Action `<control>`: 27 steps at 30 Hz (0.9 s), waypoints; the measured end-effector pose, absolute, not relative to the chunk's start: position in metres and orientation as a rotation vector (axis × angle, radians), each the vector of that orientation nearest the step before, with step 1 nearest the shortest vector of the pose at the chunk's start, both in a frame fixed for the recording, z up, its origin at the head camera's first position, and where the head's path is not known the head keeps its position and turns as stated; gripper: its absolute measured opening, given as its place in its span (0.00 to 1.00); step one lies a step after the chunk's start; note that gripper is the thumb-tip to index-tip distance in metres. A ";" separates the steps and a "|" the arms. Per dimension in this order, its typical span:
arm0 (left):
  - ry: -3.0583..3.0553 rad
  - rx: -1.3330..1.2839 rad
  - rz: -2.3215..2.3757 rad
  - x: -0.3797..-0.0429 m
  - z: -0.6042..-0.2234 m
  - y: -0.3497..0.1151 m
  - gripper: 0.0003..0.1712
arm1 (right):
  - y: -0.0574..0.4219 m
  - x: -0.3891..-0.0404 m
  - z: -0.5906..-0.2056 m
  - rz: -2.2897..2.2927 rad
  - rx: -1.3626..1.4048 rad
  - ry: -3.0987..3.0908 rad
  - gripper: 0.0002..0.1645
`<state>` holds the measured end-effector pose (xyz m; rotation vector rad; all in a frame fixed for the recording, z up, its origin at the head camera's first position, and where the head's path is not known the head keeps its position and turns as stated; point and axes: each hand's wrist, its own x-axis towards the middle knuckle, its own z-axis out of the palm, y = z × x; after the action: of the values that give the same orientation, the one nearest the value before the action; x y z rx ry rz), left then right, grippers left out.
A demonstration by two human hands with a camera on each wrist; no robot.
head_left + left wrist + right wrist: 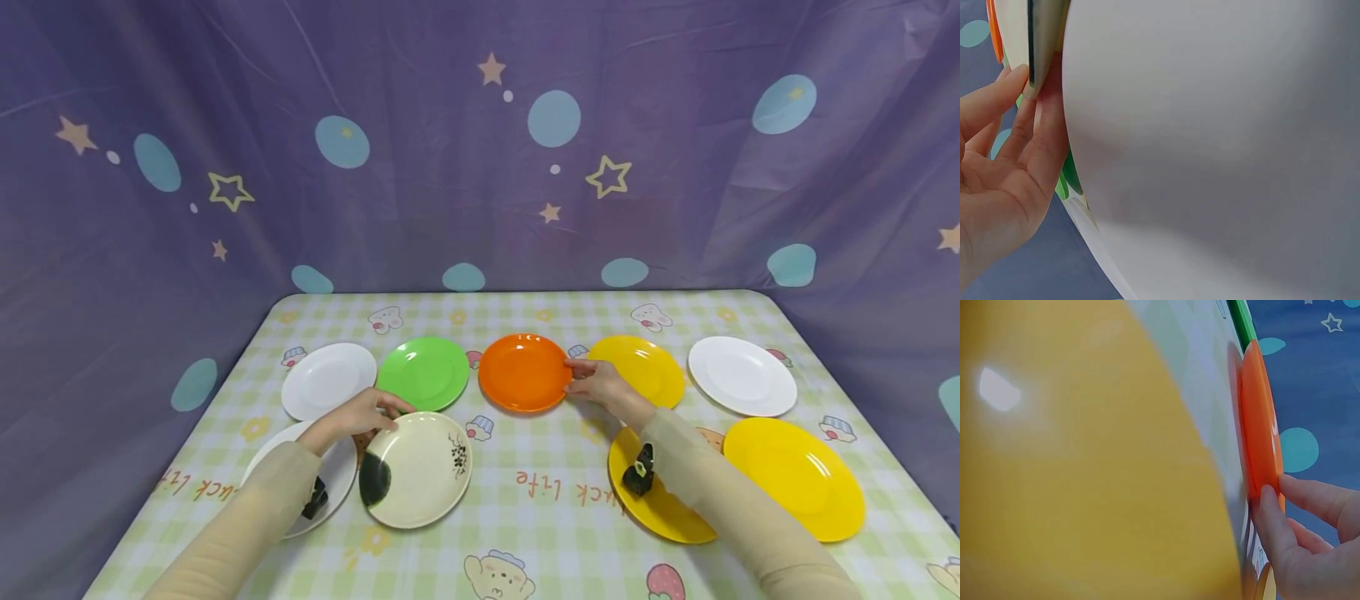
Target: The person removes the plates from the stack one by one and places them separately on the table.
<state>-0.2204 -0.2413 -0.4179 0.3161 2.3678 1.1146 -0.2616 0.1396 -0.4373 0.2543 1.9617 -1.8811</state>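
My left hand [367, 412] pinches the upper-left rim of a cream plate [423, 479] that has a dark patch and a small black flower print. In the left wrist view, thumb and fingers [1019, 134] of that hand lie on either side of the plate's edge. At the back middle, my right hand [600, 385] pinches the right rim of an orange plate [525, 373]. The right wrist view has the orange plate [1260, 419] edge-on between thumb and fingers. Beside the orange plate is a green plate [423, 372].
Two white plates [330, 379] lie at left, the nearer partly under the left forearm. Yellow plates [637, 371] [795, 479] and another white plate [742, 375] lie at right; the right sleeve covers part of one yellow plate [675, 517]. Small black objects [640, 472] show beside both sleeves.
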 end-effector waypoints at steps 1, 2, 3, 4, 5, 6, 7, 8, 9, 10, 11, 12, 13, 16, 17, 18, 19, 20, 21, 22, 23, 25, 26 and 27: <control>2.369 0.319 1.115 -0.220 -0.418 -0.241 0.19 | 0.140 -0.261 -0.437 -1.887 0.257 1.958 0.34; 2.370 0.322 1.112 -0.221 -0.418 -0.241 0.19 | 0.140 -0.260 -0.437 -1.895 0.256 1.953 0.33; 2.371 0.324 1.111 -0.221 -0.418 -0.241 0.19 | 0.141 -0.260 -0.437 -1.899 0.250 1.949 0.33; 2.372 0.326 1.110 -0.221 -0.418 -0.241 0.19 | 0.141 -0.259 -0.436 -1.896 0.242 1.951 0.33; 2.372 0.325 1.108 -0.221 -0.418 -0.241 0.19 | 0.142 -0.258 -0.436 -1.898 0.239 1.947 0.33; 2.371 0.324 1.108 -0.221 -0.418 -0.241 0.19 | 0.142 -0.257 -0.435 -1.895 0.242 1.949 0.33; 2.370 0.323 1.108 -0.221 -0.418 -0.241 0.19 | 0.143 -0.257 -0.435 -1.890 0.245 1.949 0.33; 2.368 0.321 1.109 -0.221 -0.418 -0.241 0.19 | 0.143 -0.256 -0.435 -1.887 0.247 1.949 0.33; 2.365 0.320 1.111 -0.222 -0.418 -0.241 0.19 | 0.143 -0.256 -0.434 -1.878 0.249 1.952 0.33; 2.365 0.320 1.111 -0.222 -0.419 -0.242 0.19 | 0.144 -0.255 -0.434 -1.867 0.246 1.957 0.33; 2.363 0.320 1.112 -0.222 -0.419 -0.242 0.20 | 0.144 -0.255 -0.434 -1.864 0.252 1.957 0.33; 2.363 0.322 1.114 -0.222 -0.419 -0.242 0.20 | 0.145 -0.254 -0.434 -1.858 0.256 1.962 0.32; 2.362 0.322 1.116 -0.222 -0.420 -0.242 0.20 | 0.145 -0.254 -0.434 -1.853 0.253 1.963 0.32; 2.360 0.320 1.120 -0.222 -0.420 -0.243 0.20 | 0.146 -0.253 -0.435 -1.850 0.251 1.968 0.32; 2.360 0.316 1.121 -0.221 -0.420 -0.243 0.20 | 0.146 -0.253 -0.436 -1.850 0.250 1.971 0.32; 2.361 0.312 1.119 -0.221 -0.420 -0.243 0.20 | 0.146 -0.252 -0.436 -1.849 0.236 1.974 0.32; 2.363 0.307 1.116 -0.221 -0.420 -0.243 0.20 | 0.146 -0.252 -0.436 -1.852 0.233 1.976 0.32; 2.366 0.302 1.111 -0.221 -0.420 -0.243 0.19 | 0.147 -0.252 -0.436 -1.851 0.221 1.981 0.32; 2.369 0.298 1.107 -0.222 -0.420 -0.243 0.19 | 0.147 -0.251 -0.436 -1.851 0.216 1.985 0.32; 2.375 0.294 1.102 -0.222 -0.420 -0.243 0.19 | 0.147 -0.251 -0.436 -1.845 0.211 1.992 0.32; 2.379 0.291 1.098 -0.222 -0.419 -0.243 0.19 | 0.147 -0.251 -0.436 -1.839 0.206 1.996 0.33; 2.384 0.292 1.094 -0.222 -0.419 -0.243 0.19 | 0.148 -0.250 -0.435 -1.826 0.216 2.004 0.32; 2.385 0.294 1.095 -0.222 -0.419 -0.243 0.19 | 0.148 -0.250 -0.435 -1.815 0.215 2.010 0.32; 2.385 0.295 1.096 -0.222 -0.418 -0.243 0.20 | 0.148 -0.250 -0.435 -1.808 0.220 2.012 0.32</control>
<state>-0.2216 -0.2425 -0.4183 0.2951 2.3850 1.0957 -0.2500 0.1482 -0.4348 0.2203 2.0118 -1.8085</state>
